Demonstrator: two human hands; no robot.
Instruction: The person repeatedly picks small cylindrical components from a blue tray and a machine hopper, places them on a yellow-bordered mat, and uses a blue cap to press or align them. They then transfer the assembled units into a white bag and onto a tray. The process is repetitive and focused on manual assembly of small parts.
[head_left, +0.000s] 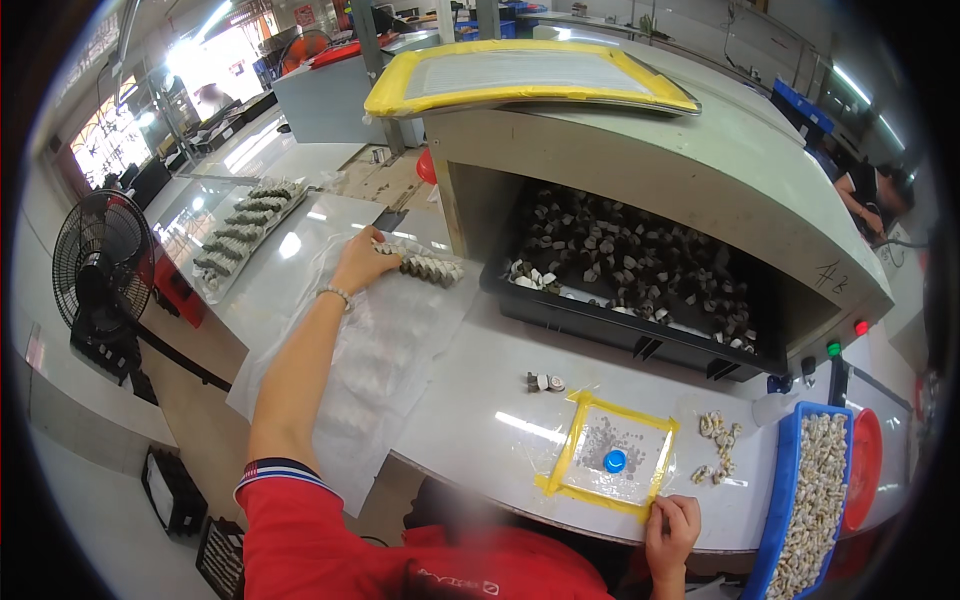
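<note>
My left hand (366,261) reaches out to the far left of the table, its fingers closed at the left end of a row of small grey-and-white parts (430,266). They seem to pinch the end part, which they mostly cover. Under that row lies a translucent plastic sheet (370,370). My right hand (672,528) rests by the table's front edge with curled fingers, next to the lower right corner of a yellow-taped pad (572,462). Whatever those fingers hold is hidden. On the pad sits a blue cap (614,461) among small grey spots.
A black tray (600,322) of dark-and-white parts stands inside a boxy machine (680,140). Loose parts (545,382) lie before it. Small gold-and-white pieces (718,440) lie near a blue bin (768,545) full of them. Another bundle of rows (245,235) and a fan (100,255) are left.
</note>
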